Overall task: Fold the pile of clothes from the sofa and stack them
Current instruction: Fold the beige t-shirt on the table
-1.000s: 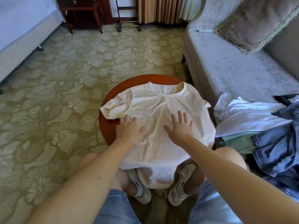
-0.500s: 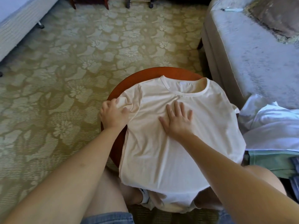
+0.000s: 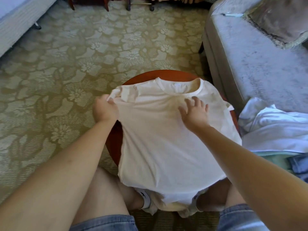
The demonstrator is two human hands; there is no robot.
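- The left hand (image 3: 105, 110) reaches forward with the forearm straight. Its fingers are curled and pinch the near-left sleeve of the T-shirt (image 3: 166, 139), lifting that edge off the surface and turning it inward.
- The right hand (image 3: 194, 112) lies palm down on the chest of the shirt just below the collar. Its fingers are spread and straight, pressing the cloth flat without gripping anything.
- The two hands are well apart, one at the shirt's left edge and one near its middle.
- The T-shirt is thin, soft cream cotton with a ribbed round collar and short sleeves, lightly creased.
- It lies front up on a round, glossy red-brown desk (image 3: 166, 74), collar away from the person, with the hem hanging over the near rim between the knees.
- A rumpled pile of clothes (image 3: 273, 130) in white, pale green and blue denim sits on the grey velvety sofa (image 3: 258, 55) to the right.
- The carpet (image 3: 66, 64) is olive with a woven floral pattern.
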